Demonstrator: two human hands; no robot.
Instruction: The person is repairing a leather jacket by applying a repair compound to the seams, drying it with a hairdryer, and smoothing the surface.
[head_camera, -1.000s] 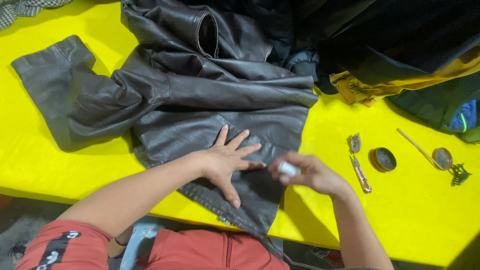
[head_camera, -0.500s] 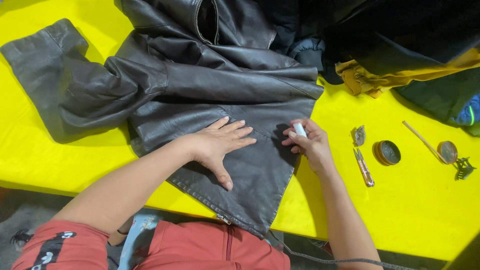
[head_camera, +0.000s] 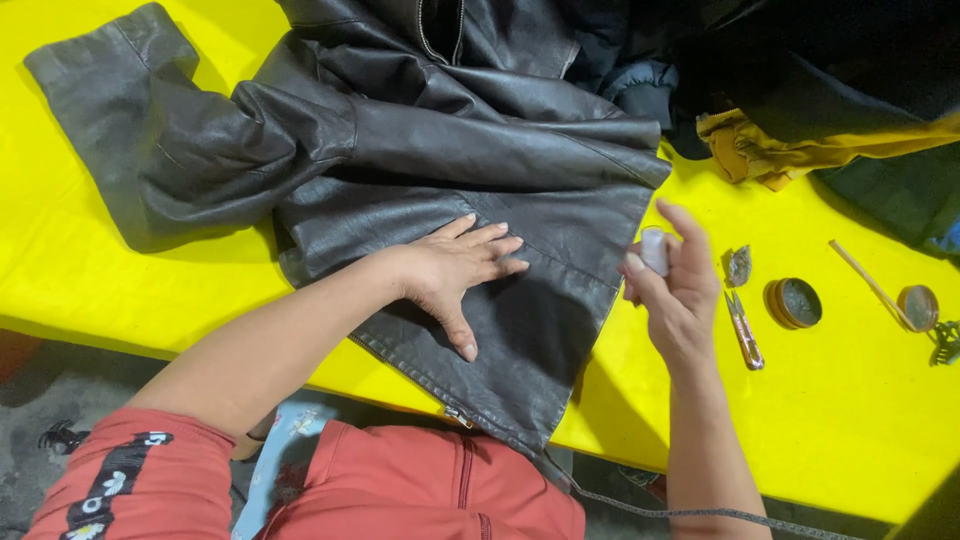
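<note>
Leather jacket lies on our yellow table — our left hand presses it, flat and open. Our right hand pinches a small white piece.

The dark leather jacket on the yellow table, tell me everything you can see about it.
The dark leather jacket looks like worn, grey-black leather with creases and a dull sheen. It lies spread flat on the yellow table, collar and front zip at the top, one sleeve stretched out to the left. Its lower panel, edged with a zip, hangs over the table's near edge. The left hand presses flat on that panel. The right hand, holding a small white object, is just beside the jacket's edge.
</note>
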